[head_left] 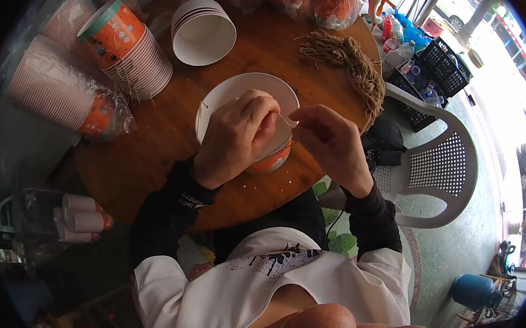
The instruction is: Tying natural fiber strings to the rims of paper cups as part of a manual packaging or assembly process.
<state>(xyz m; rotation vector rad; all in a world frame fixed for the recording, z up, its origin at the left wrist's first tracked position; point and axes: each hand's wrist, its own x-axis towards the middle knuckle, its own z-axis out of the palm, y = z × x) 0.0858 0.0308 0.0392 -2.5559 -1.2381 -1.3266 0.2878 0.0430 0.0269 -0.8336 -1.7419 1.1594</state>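
A large paper bucket [245, 86], white inside with an orange printed outside, stands on the table before me. A short bit of twine [201, 109] hangs at its left rim. My left hand [237, 138] is closed over the near rim, fingertips pinched together. Close to its right, my right hand [333, 144] is also pinched, thumb against forefinger. A thin strand of twine [285, 121] runs between the two sets of fingertips, partly hidden by them. Farther right lies a loose bundle of brown twine [347, 60] along the table edge.
Nested buckets [137, 63] stand at the left of the round wooden table [154, 171], beside plastic-wrapped stacks [47, 81]. White-lined buckets [204, 37] sit at the back. A white plastic chair [440, 164] and black crates [442, 69] are at the right.
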